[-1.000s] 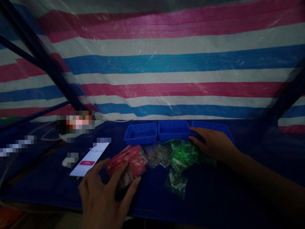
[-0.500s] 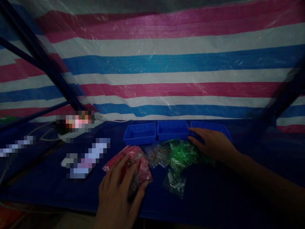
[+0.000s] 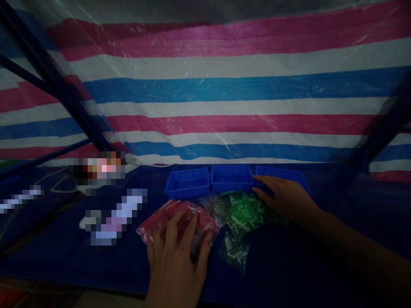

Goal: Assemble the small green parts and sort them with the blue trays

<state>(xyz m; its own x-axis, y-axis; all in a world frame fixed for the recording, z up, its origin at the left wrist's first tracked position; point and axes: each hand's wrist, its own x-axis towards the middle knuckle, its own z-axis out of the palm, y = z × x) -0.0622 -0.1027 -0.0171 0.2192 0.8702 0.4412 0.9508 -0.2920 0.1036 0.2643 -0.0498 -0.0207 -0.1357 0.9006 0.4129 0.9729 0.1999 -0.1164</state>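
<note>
My left hand (image 3: 178,256) lies with fingers spread on top of pink plastic bags (image 3: 156,220), which fan out under it; their contents are too dark to make out. My right hand (image 3: 287,197) reaches in from the right, thumb and fingers apart, its fingertips by the right end of the middle blue tray (image 3: 231,185). Just below those fingertips is a green plastic bag (image 3: 245,214) of small, thin pieces. A clear bag (image 3: 236,252) with pale, tube-like pieces lies in front of it. Another clear bag (image 3: 213,204) sits between the pink and green ones.
A left blue tray (image 3: 187,191) and a right blue tray (image 3: 295,174), partly behind my right hand, flank the middle one on the dark blue table (image 3: 289,265). Blurred-out items (image 3: 120,216) and cables (image 3: 59,184) lie at left. Striped sheeting (image 3: 224,90) hangs behind.
My left hand has slid right across the pink bags, and their right side now spreads further toward the clear bags. My right hand has hardly moved. The view has shifted slightly.
</note>
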